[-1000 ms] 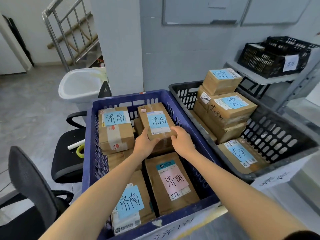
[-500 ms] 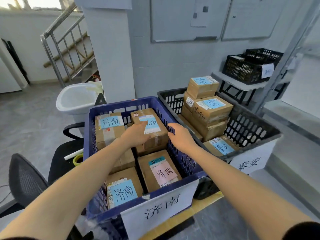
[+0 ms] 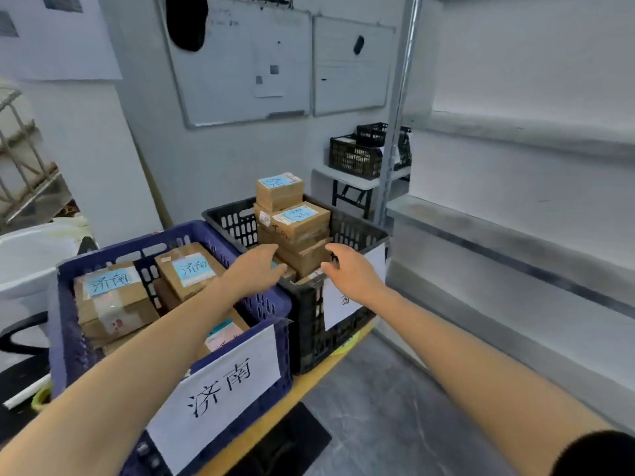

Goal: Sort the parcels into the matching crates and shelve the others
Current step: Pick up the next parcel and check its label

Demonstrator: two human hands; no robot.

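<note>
Flanking parcel stack [image 3: 296, 231]: L hand [image 3: 256, 271], R hand [image 3: 348, 274] (relaxed).

Stacked parcels [image 3: 299, 221] rise above the rim of the black crate [image 3: 305, 324] at 12 o'clock; the shelf [image 3: 498, 228] at 2 o'clock offers open room.

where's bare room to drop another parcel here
Bare: the grey shelf right of the black crate, and that crate's back-left corner, between its wall and the parcel stack. Crowded: the blue crate, with parcels across most of it.
</note>
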